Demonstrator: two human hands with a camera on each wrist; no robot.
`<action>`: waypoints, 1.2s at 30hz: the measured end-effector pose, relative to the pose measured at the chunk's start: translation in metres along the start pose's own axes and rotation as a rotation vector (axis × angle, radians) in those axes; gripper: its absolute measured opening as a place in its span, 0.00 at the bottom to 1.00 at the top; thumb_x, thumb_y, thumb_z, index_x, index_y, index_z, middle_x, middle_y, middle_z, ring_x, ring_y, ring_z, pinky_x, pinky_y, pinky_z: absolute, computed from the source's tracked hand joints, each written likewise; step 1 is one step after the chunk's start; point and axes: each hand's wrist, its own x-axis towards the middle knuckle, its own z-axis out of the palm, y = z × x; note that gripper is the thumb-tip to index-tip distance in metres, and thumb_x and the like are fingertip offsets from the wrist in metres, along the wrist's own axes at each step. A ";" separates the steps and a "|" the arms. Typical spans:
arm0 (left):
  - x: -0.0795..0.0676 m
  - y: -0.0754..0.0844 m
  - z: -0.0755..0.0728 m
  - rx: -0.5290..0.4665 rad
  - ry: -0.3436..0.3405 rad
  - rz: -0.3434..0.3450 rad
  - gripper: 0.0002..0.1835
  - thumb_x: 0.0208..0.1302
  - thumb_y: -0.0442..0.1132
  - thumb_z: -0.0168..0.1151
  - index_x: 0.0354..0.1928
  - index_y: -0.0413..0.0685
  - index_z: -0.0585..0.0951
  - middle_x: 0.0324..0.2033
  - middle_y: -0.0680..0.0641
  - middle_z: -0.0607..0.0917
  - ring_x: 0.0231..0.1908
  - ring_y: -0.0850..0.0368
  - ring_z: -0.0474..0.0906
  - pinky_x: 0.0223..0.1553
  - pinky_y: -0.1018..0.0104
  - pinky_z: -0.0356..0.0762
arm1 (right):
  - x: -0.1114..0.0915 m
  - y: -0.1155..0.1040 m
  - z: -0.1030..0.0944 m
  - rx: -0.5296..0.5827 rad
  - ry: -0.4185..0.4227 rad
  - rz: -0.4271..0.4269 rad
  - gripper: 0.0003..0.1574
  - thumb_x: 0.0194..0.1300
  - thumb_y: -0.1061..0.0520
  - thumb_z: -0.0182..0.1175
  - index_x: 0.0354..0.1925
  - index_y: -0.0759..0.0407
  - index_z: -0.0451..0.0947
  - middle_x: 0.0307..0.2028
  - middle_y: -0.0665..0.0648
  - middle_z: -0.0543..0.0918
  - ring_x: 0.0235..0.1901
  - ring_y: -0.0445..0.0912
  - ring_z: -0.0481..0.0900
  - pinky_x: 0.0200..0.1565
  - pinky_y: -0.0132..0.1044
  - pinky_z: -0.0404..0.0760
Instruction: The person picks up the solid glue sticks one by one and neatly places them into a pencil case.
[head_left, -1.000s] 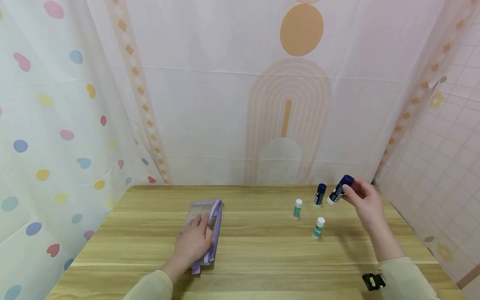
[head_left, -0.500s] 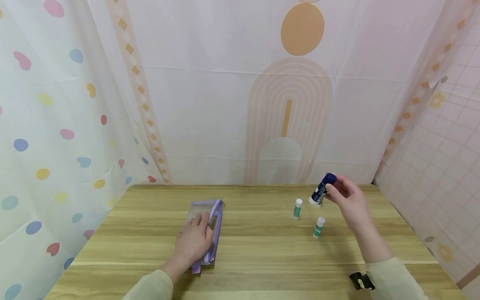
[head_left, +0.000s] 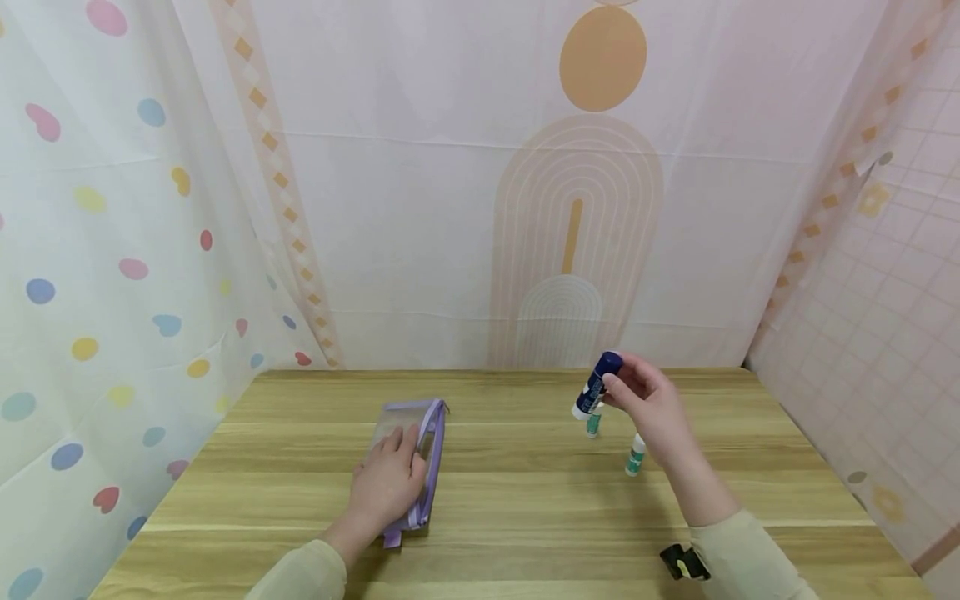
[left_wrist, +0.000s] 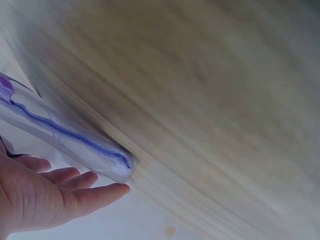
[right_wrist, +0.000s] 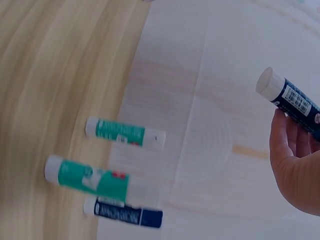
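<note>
My right hand (head_left: pixel 658 412) pinches a dark blue glue stick (head_left: pixel 597 385) between thumb and fingers, above the table. The stick tilts, its blue cap up and its white base down to the left. Behind it stands a green glue stick with a white cap (head_left: pixel 593 424), partly covered; a second green glue stick (head_left: pixel 635 460) stands nearer, below the right hand. Another dark blue glue stick (right_wrist: pixel 120 212) shows upright in the right wrist view, but the hand hides it in the head view. My left hand (head_left: pixel 386 487) rests with extended fingers on a mesh pencil case with purple trim (head_left: pixel 437 454).
The wooden table (head_left: pixel 517 533) meets a patterned curtain (head_left: pixel 420 250) along its back edge. More curtains hang at the left and right. A small black object with a yellow mark (head_left: pixel 684 562) is beside the right sleeve.
My right hand has carried the dark blue glue stick leftward, passing in front of the standing blue one and reaching the far green one. The left hand and pencil case have stayed put.
</note>
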 end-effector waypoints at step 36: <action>-0.001 -0.002 -0.003 -0.020 -0.003 0.006 0.29 0.71 0.42 0.44 0.73 0.42 0.66 0.69 0.32 0.66 0.66 0.30 0.63 0.55 0.25 0.64 | 0.001 0.040 0.086 0.172 -0.121 0.237 0.21 0.70 0.66 0.57 0.58 0.74 0.71 0.44 0.62 0.78 0.41 0.46 0.79 0.46 0.50 0.84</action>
